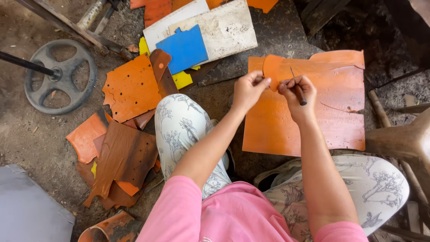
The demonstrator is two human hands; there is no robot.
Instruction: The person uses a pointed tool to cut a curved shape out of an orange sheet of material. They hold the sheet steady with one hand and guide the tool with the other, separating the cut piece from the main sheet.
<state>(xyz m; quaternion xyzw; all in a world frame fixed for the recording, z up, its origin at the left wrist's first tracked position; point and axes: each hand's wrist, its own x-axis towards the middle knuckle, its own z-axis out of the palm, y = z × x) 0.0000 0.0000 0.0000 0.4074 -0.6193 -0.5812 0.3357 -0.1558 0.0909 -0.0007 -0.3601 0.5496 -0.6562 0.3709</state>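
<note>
Both arms reach forward from pink sleeves, bare from the upper arm down, and converge so that the hands nearly meet. The left hand point(247, 88) is raised with the wrist bent slightly, fingers curled and thumb pressed against the forefinger in a pinch. The right hand point(296, 92) sits just beside it, fingers folded tight in a pen-like grip, knuckles toward the camera.

Two hands at twelve o'clock: left hand point(247, 91), right hand point(298, 93). One blue sheet point(185, 48), one spoked wheel point(61, 76) at ten.
</note>
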